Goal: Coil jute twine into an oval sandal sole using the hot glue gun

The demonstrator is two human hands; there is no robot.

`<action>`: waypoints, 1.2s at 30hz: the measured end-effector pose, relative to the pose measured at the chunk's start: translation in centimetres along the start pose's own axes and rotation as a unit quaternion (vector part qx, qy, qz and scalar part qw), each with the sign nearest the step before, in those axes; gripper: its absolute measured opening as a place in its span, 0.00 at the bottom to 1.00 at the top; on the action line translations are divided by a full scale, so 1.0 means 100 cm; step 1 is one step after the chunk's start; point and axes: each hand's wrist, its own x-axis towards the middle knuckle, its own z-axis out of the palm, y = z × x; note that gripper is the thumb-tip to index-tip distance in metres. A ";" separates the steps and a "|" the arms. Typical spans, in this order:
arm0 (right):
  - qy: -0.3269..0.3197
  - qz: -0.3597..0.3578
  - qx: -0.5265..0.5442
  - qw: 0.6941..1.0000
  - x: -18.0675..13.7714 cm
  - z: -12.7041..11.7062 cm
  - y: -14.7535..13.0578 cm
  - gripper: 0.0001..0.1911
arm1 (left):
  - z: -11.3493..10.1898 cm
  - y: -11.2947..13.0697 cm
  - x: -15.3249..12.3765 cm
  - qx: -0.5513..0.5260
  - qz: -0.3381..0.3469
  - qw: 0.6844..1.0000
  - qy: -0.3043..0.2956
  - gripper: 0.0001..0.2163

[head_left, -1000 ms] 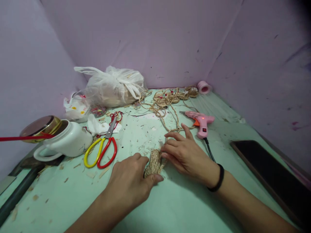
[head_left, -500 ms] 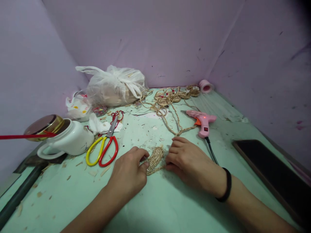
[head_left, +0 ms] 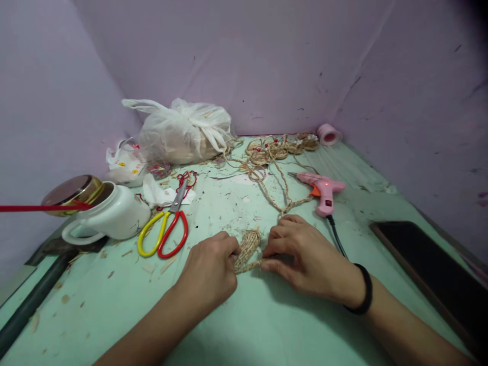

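A small coiled piece of tan braided cord [head_left: 248,246] lies at the front middle of the table. My left hand [head_left: 211,262] is closed on its left edge, with thumb and fingertips partly hidden behind the hand. From the piece's lower edge a strand of braided cord [head_left: 253,265] runs right, and my right hand [head_left: 299,254] pinches it between thumb and fingers. The same kind of cord [head_left: 284,207] stretches from beyond my right hand towards a heap of cord [head_left: 263,157] at the back. A black band circles my right wrist.
A pink glue gun [head_left: 323,189] with a lit red light lies beyond my right hand. Scissors [head_left: 170,229] lie left, beside a tipped white mug [head_left: 114,213] and a hammer [head_left: 41,284]. A phone [head_left: 427,269] is at right; a plastic bag [head_left: 186,132] sits behind.
My right thumb and fingers have shifted and now pinch the strand more visibly. My left fingers have closed in on the coiled piece. The whole view has shifted slightly.
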 end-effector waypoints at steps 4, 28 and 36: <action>0.011 -0.018 -0.008 1.000 0.001 0.003 0.001 0.06 | 0.000 -0.001 0.000 -0.001 0.004 1.000 0.000 0.09; 0.138 0.129 0.044 0.981 0.007 0.029 0.000 0.05 | -0.001 0.001 0.002 0.010 0.028 0.999 -0.024 0.10; 0.143 0.123 0.018 0.982 0.011 0.031 -0.004 0.04 | -0.005 -0.003 -0.001 0.005 0.059 0.997 -0.040 0.10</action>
